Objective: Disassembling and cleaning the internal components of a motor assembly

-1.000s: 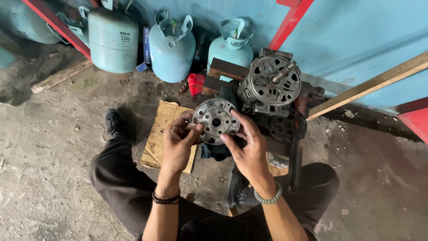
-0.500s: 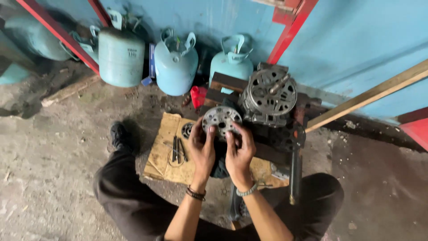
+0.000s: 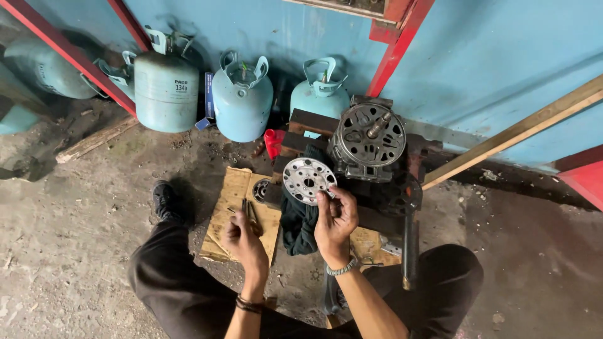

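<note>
Floor: bare grey concrete (image 3: 69,251), stained and gritty, strewn with small debris.
Wall: pale blue panels (image 3: 502,56) with red frame bars (image 3: 396,53) (paint chipped near the top).
Gas cylinders: three light-blue ones (image 3: 242,100) standing in a row against the wall, plus part of a fourth lying at far left.
Cardboard: one flattened sheet (image 3: 229,207) on the floor, under the tools.
Motor housing: one round ribbed metal body (image 3: 367,135), shaft upward, set on a dark block just beside the disc.
Timber: one long plank (image 3: 515,132) leaning across the right side.
Perforated metal disc: one (image 3: 306,181), raised above a dark rag (image 3: 298,223), face toward the camera.
Right hand (image 3: 336,220): thumb and fingers pinched onto the disc's lower edge, firmly closed on it.
Left hand (image 3: 242,235): down at the cardboard, fingers curled around thin dark tools (image 3: 250,210) (how tightly, cannot tell).
Bracelets: two, one per wrist.
</note>
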